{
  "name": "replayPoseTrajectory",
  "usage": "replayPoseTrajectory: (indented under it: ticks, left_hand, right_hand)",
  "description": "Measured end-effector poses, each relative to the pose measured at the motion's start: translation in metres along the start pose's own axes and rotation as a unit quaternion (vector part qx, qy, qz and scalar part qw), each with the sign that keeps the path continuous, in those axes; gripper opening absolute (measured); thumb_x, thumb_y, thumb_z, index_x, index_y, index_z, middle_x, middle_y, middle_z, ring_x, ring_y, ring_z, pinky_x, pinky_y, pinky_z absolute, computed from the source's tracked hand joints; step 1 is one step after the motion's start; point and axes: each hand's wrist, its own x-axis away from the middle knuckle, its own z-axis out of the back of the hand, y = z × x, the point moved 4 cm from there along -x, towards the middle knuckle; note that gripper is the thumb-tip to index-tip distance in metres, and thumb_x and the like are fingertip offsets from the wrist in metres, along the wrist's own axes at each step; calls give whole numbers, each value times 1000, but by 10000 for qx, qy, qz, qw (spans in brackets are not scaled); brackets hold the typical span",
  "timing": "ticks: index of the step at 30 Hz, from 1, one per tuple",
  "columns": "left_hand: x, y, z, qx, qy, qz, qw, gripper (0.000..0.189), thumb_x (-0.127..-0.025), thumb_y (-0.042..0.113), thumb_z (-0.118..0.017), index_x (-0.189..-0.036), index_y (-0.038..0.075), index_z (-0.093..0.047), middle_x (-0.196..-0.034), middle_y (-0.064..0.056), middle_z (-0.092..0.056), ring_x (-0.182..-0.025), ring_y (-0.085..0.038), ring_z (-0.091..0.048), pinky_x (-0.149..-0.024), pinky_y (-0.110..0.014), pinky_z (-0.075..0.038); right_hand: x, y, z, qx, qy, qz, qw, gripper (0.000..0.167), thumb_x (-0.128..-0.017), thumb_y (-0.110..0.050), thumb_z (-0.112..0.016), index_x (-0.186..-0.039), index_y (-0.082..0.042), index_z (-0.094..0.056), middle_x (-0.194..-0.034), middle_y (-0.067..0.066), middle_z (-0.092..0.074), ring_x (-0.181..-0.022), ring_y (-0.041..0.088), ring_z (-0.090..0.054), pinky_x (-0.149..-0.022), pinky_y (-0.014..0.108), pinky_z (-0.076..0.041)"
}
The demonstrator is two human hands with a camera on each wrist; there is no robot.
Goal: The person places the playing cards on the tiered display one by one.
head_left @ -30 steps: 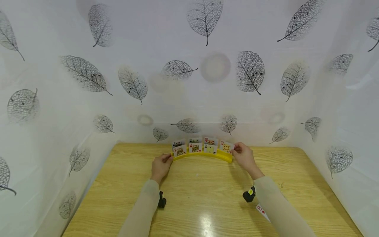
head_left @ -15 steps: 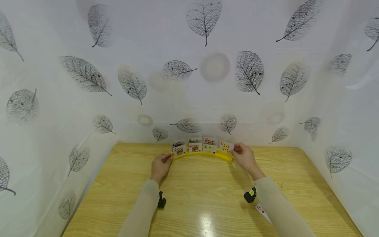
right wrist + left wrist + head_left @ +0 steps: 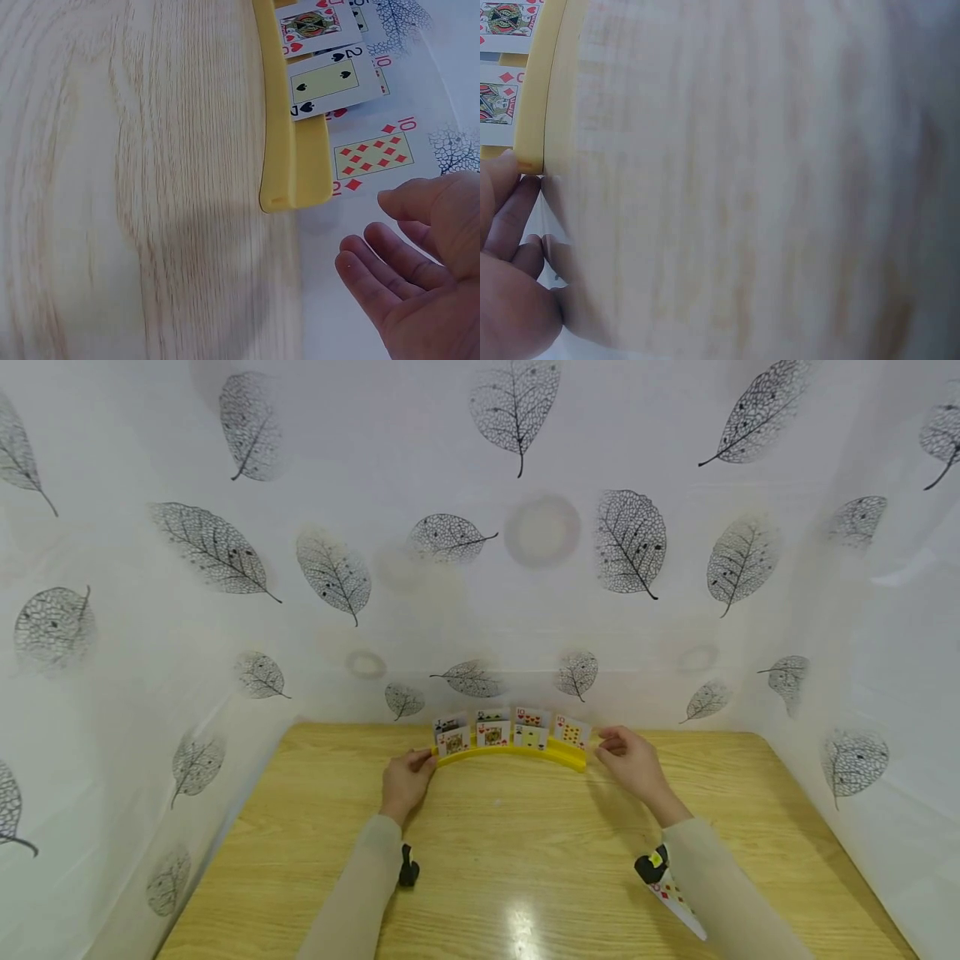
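Note:
A curved yellow card holder (image 3: 568,755) stands at the table's back edge, with playing cards upright in two rows. My left hand (image 3: 406,783) pinches its left end between thumb and fingers, beside a diamond face card (image 3: 499,101). At the opposite end, the ten of diamonds (image 3: 373,157) stands in the back row. Just right of that card is my right hand (image 3: 633,765), apart from it, fingers loosely bent and holding nothing. The front row also shows a two of spades (image 3: 334,81) and a jack of hearts (image 3: 319,28).
A red-diamond card (image 3: 678,906) lies on the wooden table (image 3: 480,852), partly under the right sleeve in view. Black wrist cameras (image 3: 408,870) sit on both forearms. A white leaf-print curtain (image 3: 450,610) encloses the table at back and sides.
My right hand has let go of the ten of diamonds and drawn away to the right. That card stays in the holder. My left hand keeps its place at the left end.

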Motion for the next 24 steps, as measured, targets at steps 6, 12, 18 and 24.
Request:
replayPoseTrajectory:
  ticks: [6,12,18,24]
  left_hand:
    - [-1,-1,-1,-10,52,-134,9999,27,-100,18,-74,-120,2,-78,-126,-20,-75,-135,-47,-60,-117,-59,-47]
    - [0,0,0,-5,23,-117,9999,27,-101,19,-73,-120,1,-78,-126,-21,-75,-135,-48,-60,-116,-59,-48]
    - [0,0,0,12,-21,-32,10000,28,-101,20,-73,-122,1,-78,-128,-21,-74,-137,-47,-59,-117,-59,-47]
    - [-2,-3,-2,41,-52,153,9999,29,-100,20,-73,-124,3,-77,-132,-21,-72,-140,-46,-57,-120,-59,-45]
  right_hand:
    - [11,2,13,102,-67,-2,9999,39,-104,-17,-67,-135,5,-62,-119,25,-73,-110,42,-71,-95,54,-62]
    - [28,4,28,241,-44,50,9997,40,-103,-21,-71,-135,2,-63,-120,24,-73,-109,40,-72,-89,51,-65]
    - [48,6,43,410,49,89,9991,40,-102,-21,-73,-133,2,-64,-119,24,-74,-106,38,-74,-85,43,-66]
    - [68,14,53,579,103,137,9982,40,-101,-24,-73,-131,2,-66,-120,24,-74,-103,36,-74,-78,22,-61]
